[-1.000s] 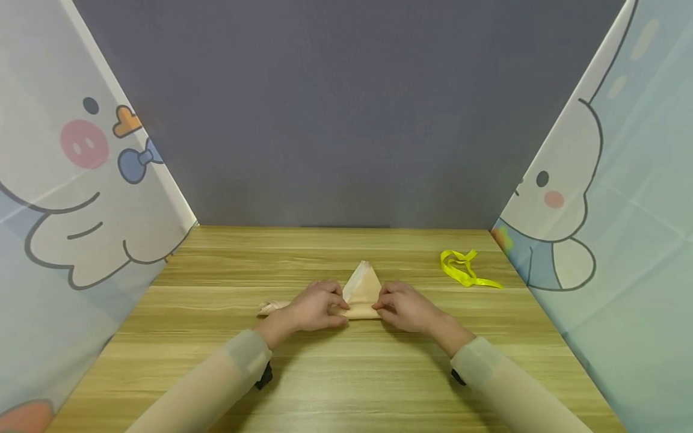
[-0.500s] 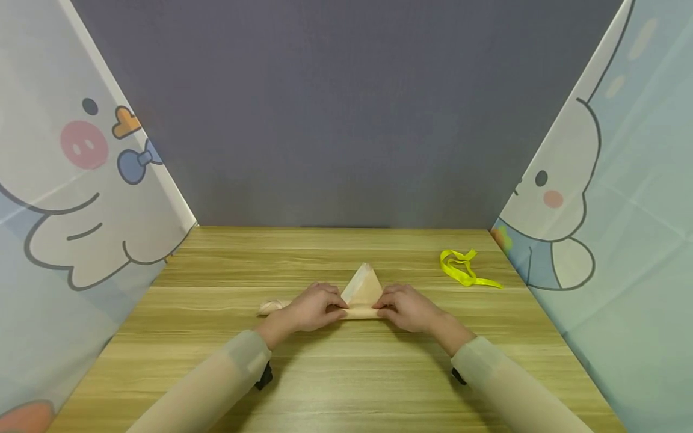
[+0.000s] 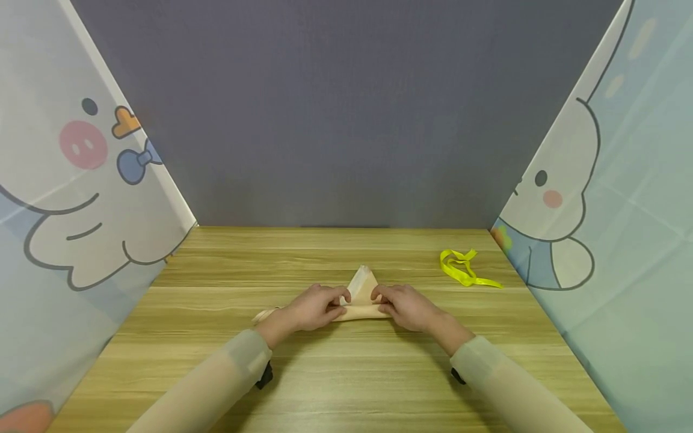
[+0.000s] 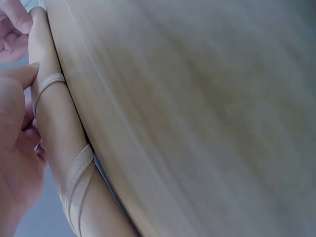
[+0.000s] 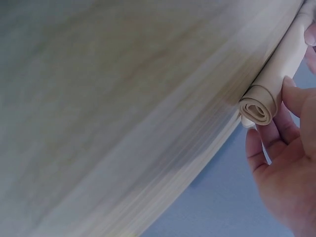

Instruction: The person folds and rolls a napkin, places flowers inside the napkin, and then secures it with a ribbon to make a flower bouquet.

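Note:
A beige cloth (image 3: 360, 313), rolled into a tube, lies crosswise on the table, with a pointed unrolled flap (image 3: 364, 288) spread out behind it. My left hand (image 3: 315, 307) grips the roll left of the middle, thumb at the front and fingers over the far side. On the other side my right hand (image 3: 412, 307) holds it the same way near its right end. In the right wrist view that end of the cloth (image 5: 256, 106) shows a spiral of layers. Slanting hem edges cross the cloth (image 4: 57, 128) in the left wrist view. The left hand partly hides the roll.
A loosely looped yellow ribbon (image 3: 465, 273) lies at the right rear of the wood-grain table (image 3: 346, 379). A grey panel (image 3: 346, 120) stands behind the table, and cartoon-print sheets (image 3: 639, 252) flank both sides.
The flap's tip sits slightly nearer and the flap looks smaller. The roll's left end has shifted a little left and nearer. Both hands stay around the roll, with their fingers shifted slightly.

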The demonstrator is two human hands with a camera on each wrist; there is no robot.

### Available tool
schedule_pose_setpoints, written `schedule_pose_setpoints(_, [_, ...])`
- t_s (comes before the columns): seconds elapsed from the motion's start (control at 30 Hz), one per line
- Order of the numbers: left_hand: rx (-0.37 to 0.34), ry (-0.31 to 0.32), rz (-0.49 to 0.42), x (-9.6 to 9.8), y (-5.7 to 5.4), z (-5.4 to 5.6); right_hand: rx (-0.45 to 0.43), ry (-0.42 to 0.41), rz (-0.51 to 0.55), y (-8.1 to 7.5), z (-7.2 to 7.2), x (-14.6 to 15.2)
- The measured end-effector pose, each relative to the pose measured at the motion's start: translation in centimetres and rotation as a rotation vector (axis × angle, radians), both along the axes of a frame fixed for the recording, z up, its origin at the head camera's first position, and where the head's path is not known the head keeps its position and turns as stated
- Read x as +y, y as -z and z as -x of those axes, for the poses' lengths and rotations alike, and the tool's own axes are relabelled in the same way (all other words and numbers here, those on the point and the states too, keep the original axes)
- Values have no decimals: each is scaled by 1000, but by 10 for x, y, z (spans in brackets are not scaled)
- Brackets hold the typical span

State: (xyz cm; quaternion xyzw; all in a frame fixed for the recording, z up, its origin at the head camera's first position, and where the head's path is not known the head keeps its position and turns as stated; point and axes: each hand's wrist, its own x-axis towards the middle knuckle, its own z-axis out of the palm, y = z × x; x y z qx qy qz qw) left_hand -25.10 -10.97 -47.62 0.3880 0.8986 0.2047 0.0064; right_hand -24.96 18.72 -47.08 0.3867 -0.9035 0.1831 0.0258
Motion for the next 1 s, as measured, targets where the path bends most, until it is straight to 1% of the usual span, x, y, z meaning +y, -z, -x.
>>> schedule_pose_setpoints(0.03, [-4,1,-2,0,0,0,4,-5,10,0,0,0])
schedule_pose_setpoints(0.2, [23,-2,-6,0,1,0,78,-42,29,2,2,1])
schedule_pose_setpoints(0.3, [42,-13,7,-1,2,-1,93,-45,12,2,2,1])
schedule_pose_setpoints(0.43, [57,-30,33,-1,3,-2,84,-20,-20,1,0,1])
schedule_pose_setpoints(0.53, [38,-44,43,0,2,-3,62,10,-35,0,-1,1])
schedule_pose_setpoints(0.63, [16,-49,42,1,1,-4,41,23,-39,0,-2,2])
schedule_pose_setpoints(0.7, [22,-41,40,2,0,-4,45,18,-40,0,-1,1])
schedule_pose_setpoints(0.9, [100,5,40,3,3,-1,58,-12,-31,0,0,1])
schedule_pose_setpoints(1.0, [118,12,34,3,5,1,53,-11,-36,0,1,1])
